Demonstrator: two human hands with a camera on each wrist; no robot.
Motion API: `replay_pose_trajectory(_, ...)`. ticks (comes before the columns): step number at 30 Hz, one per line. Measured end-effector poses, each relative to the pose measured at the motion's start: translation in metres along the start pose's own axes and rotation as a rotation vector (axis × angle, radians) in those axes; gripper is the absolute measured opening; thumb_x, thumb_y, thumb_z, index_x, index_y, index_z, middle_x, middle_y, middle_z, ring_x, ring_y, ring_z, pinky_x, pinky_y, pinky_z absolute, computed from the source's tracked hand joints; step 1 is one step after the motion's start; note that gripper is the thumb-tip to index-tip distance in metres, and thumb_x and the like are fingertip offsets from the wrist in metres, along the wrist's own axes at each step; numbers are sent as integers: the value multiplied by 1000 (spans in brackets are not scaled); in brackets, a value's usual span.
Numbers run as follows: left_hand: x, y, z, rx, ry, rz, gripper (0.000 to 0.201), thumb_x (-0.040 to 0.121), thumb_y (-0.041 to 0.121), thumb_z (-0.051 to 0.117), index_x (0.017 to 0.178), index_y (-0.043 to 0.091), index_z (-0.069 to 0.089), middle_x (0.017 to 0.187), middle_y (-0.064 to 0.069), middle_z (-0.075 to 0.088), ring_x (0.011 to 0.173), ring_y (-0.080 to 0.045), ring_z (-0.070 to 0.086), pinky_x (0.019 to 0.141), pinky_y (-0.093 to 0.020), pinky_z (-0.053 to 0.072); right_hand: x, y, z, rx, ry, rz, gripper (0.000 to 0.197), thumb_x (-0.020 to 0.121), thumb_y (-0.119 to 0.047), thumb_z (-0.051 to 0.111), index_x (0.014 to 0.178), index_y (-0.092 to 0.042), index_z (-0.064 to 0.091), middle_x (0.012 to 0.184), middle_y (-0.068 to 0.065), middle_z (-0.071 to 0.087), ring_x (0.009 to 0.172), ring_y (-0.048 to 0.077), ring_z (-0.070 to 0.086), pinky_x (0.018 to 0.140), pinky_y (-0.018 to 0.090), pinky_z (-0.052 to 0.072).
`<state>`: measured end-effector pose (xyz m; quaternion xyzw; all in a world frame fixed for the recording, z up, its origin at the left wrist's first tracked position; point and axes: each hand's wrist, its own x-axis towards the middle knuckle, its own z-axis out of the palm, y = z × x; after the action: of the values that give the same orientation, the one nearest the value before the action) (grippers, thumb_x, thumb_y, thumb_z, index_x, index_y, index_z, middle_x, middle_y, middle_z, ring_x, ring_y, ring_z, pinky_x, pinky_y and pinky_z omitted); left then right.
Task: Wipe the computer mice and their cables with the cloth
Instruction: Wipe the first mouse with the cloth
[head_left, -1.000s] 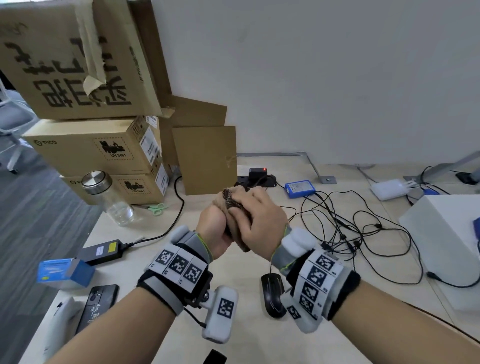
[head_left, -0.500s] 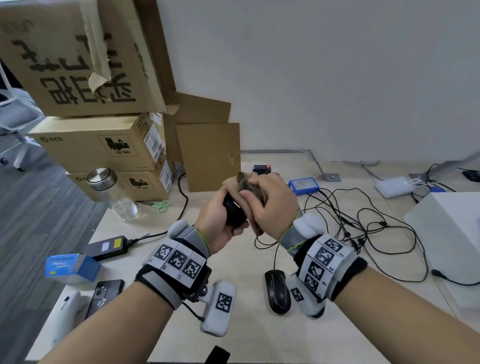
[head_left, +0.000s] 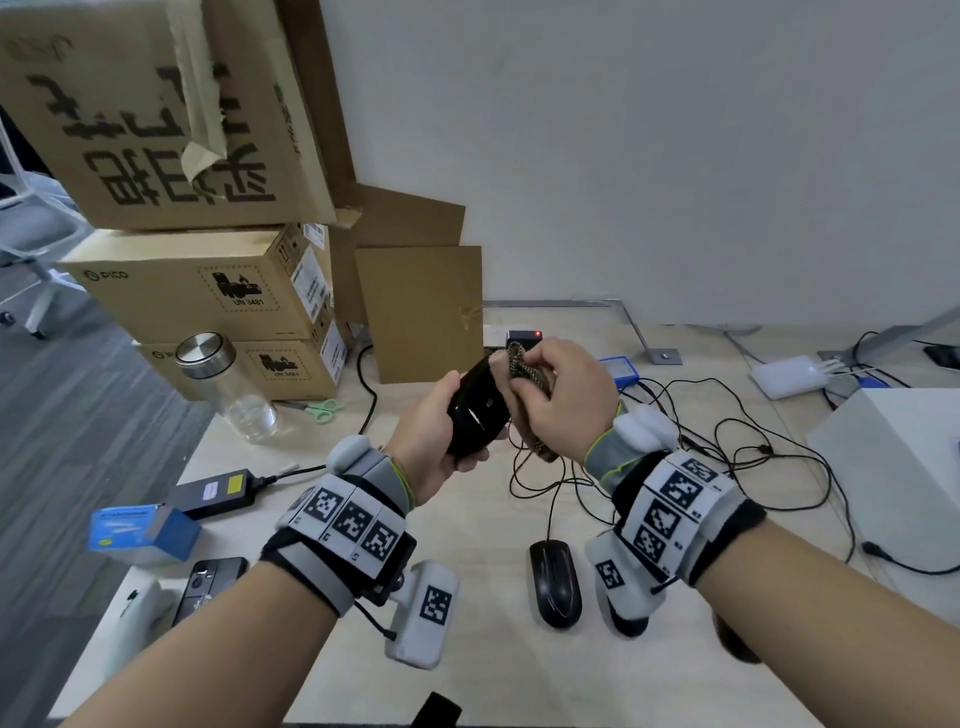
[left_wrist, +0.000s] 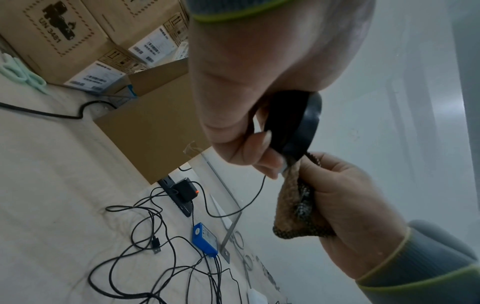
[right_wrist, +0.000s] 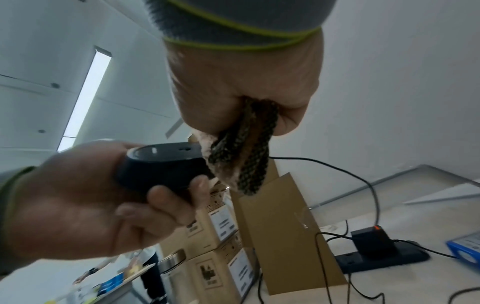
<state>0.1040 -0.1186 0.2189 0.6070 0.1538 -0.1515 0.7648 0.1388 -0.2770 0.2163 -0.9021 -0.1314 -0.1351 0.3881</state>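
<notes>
My left hand (head_left: 434, 441) grips a black computer mouse (head_left: 475, 410) above the desk, its front end tilted up and away. My right hand (head_left: 563, 395) holds a bunched brown and dark knitted cloth (head_left: 524, 371) against the mouse's front end. In the left wrist view the cloth (left_wrist: 296, 205) hangs from the right fist just below the mouse (left_wrist: 293, 123). In the right wrist view the cloth (right_wrist: 244, 152) touches the mouse (right_wrist: 161, 164). A thin black cable (head_left: 550, 499) trails down from the hands to the desk. A second black mouse (head_left: 555, 582) lies on the desk near me.
Stacked cardboard boxes (head_left: 208, 291) fill the back left, with a glass jar (head_left: 228, 384) and green scissors (head_left: 322, 408) before them. Tangled black cables (head_left: 753, 447), a blue box (head_left: 621, 371) and a white box (head_left: 904, 467) lie to the right. A power adapter (head_left: 218, 491) and phone (head_left: 208, 582) sit left.
The mouse has been turned so its glossy top shows. My right hand with the cloth slid from covering the mouse to its front end. Both hands shifted slightly right.
</notes>
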Motion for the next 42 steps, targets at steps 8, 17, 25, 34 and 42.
replay_pose_trajectory(8,-3,4,4,13,70,78,42,103,42,31,93,14,62,70,-11,57,53,-22,49,51,-29,30,-2,-11,1,12,-39,-14,19,80,-26,68,95,-20,57,96,-4,63,91,19,58,75,29,41)
replay_pose_trajectory(17,-5,1,10,41,14,264,40,93,47,39,86,14,62,66,-13,49,50,-17,43,49,-30,26,-2,-21,4,182,-69,209,22,80,-24,71,89,-26,50,79,-18,56,82,15,58,75,27,45)
replay_pose_trajectory(25,2,2,14,104,72,338,38,99,38,32,87,17,62,59,-5,46,51,-17,36,47,-27,26,-2,-25,14,323,-26,310,19,73,-33,69,80,-25,52,81,-6,63,80,20,62,79,40,53)
replay_pose_trajectory(34,2,3,11,188,113,411,39,103,28,27,117,16,61,66,1,55,53,-11,48,43,-23,40,-3,-29,16,295,17,322,17,82,-23,69,82,-18,52,73,-7,55,70,15,53,69,30,45)
replay_pose_trajectory(42,0,3,9,195,70,355,41,104,26,23,110,30,63,67,0,54,57,-15,47,44,-22,32,9,-16,19,258,19,386,19,78,-27,72,77,-25,53,77,-7,60,78,20,60,75,31,49)
